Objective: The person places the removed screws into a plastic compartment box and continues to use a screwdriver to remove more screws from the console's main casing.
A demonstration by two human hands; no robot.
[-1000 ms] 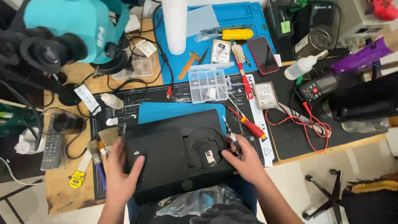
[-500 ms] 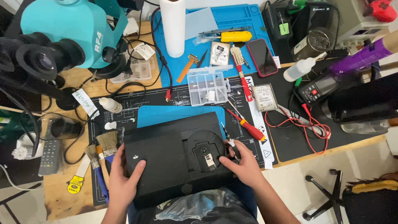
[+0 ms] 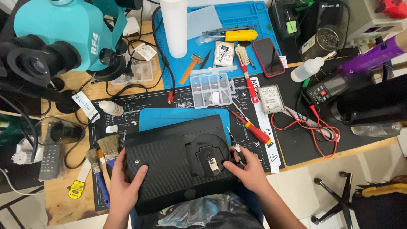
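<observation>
Bracing the black game console (image 3: pixel 169 157) at the bench's near edge, my left hand (image 3: pixel 125 186) lies flat and unclenched on its lid; my right hand (image 3: pixel 248 167) pinches a small screwdriver (image 3: pixel 234 146) beside the round disc drive (image 3: pixel 207 154).

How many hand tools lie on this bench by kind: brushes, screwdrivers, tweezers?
Brushes: 3 — two flat paintbrushes by the left hand, one red-handled brush.
Screwdrivers: 2 — red-handled screwdriver, small screwdriver at the right hand.
Tweezers: 1 — black tweezers.
Total: 6
</observation>
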